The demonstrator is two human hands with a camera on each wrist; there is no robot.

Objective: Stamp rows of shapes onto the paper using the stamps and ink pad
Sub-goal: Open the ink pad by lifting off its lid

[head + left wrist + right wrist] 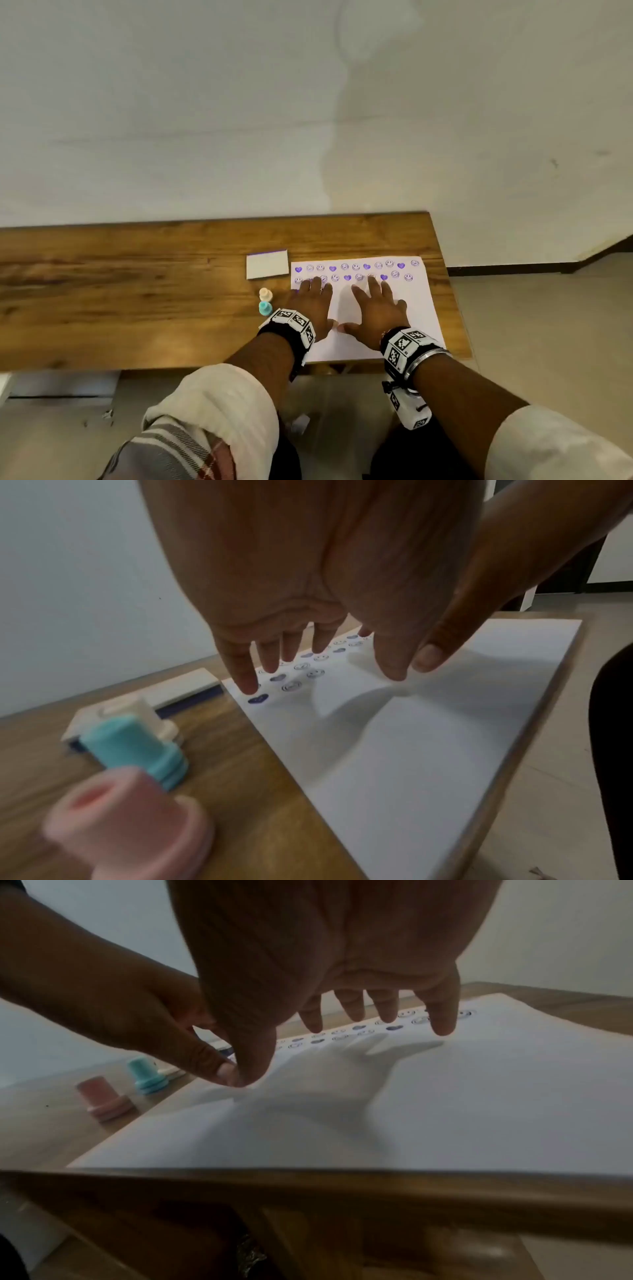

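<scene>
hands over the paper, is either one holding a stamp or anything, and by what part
Nothing is held. The left hand and right hand are spread flat over the paper, fingers straight. The blue stamp and pink stamp stand untouched on the table.

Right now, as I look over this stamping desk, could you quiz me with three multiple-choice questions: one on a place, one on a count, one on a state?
1. Where does the turquoise plastic stamp stand?
A. on the white paper sheet
B. on the wooden table, left of the paper
C. in a hand

2. How many stamped rows?
A. two
B. four
C. six

3. The left hand and right hand are:
A. gripping stamps
B. fists
C. spread open over the paper

B: it stands on wood. A: two purple lines. C: fingers straight.
</scene>
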